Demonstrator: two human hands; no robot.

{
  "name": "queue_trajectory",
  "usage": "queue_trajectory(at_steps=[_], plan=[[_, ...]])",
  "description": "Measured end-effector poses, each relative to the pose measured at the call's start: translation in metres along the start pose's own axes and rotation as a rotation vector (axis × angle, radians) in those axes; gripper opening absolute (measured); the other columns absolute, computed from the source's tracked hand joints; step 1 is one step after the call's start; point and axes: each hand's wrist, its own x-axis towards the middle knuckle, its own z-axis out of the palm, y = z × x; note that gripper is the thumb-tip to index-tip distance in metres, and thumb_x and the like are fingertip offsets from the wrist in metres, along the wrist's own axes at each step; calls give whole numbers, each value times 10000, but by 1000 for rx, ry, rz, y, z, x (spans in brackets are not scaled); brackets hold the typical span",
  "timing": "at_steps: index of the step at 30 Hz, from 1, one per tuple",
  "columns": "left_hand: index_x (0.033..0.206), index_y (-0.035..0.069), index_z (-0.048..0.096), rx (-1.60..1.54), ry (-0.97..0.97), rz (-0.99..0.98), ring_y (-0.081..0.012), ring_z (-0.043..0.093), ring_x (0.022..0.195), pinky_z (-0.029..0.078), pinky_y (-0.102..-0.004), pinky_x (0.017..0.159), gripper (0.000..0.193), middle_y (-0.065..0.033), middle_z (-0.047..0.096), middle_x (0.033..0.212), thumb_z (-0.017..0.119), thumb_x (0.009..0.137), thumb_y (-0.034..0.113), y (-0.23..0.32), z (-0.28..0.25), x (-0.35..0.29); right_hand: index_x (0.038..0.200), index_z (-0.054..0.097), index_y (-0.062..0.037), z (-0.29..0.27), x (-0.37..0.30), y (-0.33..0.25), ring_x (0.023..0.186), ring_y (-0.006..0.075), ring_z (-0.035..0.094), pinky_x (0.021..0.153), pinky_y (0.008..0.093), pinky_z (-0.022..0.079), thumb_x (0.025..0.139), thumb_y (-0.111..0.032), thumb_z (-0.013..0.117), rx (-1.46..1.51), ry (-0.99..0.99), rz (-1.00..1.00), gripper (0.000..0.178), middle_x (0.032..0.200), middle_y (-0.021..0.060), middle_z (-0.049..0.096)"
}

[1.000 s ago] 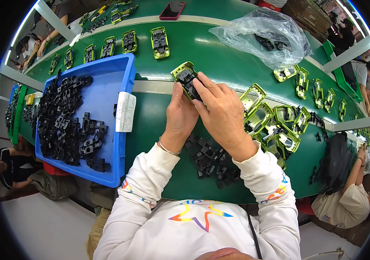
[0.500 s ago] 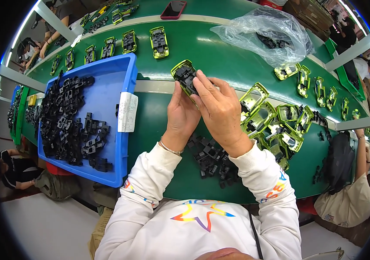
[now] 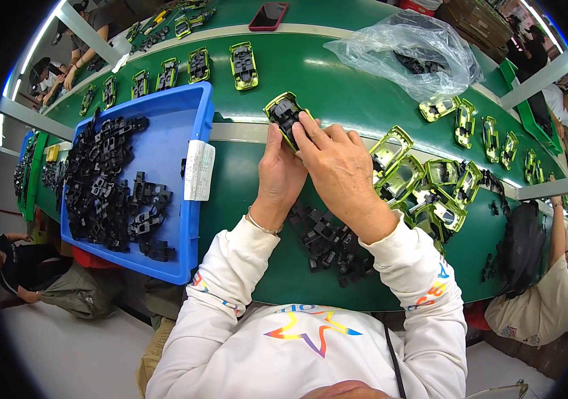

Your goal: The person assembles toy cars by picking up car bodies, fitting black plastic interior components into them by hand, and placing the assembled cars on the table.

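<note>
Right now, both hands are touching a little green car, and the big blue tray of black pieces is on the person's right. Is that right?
Not quite: the big blue tray of black pieces is on the person's left, as the head view shows. The left hand and right hand are indeed touching a little green car.

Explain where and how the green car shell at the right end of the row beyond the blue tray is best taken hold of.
Probably by the long sides of the car shell, pinched midway, coming from above and the near right. It lies lengthwise with its black insert facing up, so its narrow width suits a thumb-and-finger pinch; the blue tray's raised rim sits close at its near left.
</note>
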Motion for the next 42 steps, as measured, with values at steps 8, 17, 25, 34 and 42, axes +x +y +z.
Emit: queue_trajectory(at_steps=[8,17,25,34,42], plan=[[1388,77,435,108,23,15,-242,509,1268,387,-405,1094,413,-124,527,1388,335,1084,337,-1,8,-3,1226,608,-4,-14,-2,2,1015,238,586,908,359,457,776,-115,646,-69,-57,-139,465,1273,99,579],[1406,66,396,187,-27,106,-248,509,1269,383,-392,1101,388,-130,530,1375,339,1077,264,-1,10,-3,1283,584,-74,-18,-6,5,1115,232,573,1057,464,394,783,-94,663,-61,-42,-120,507,1311,67,552],[1338,53,446,245,-24,108,-245,543,1227,416,-382,1071,393,-134,538,1362,294,1096,323,-7,8,-8,1270,580,2,-31,0,2,1123,252,557,1059,530,408,777,-127,682,-119,-162,-169,519,1237,101,546],[1268,42,497,202,8,19,-210,589,1135,466,-362,990,427,-102,606,1206,262,1100,355,-11,11,-10,1224,590,53,-41,1,0,1129,241,558,1066,502,415,827,-106,607,-158,-288,-272,428,1189,114,567],[1369,33,419,153,40,-22,-258,551,1233,410,-377,1079,372,-163,564,1327,431,1015,145,-5,14,0,1233,607,-12,-39,3,31,1177,283,574,1072,424,405,819,-154,721,83,-218,-251,452,1226,118,617]])
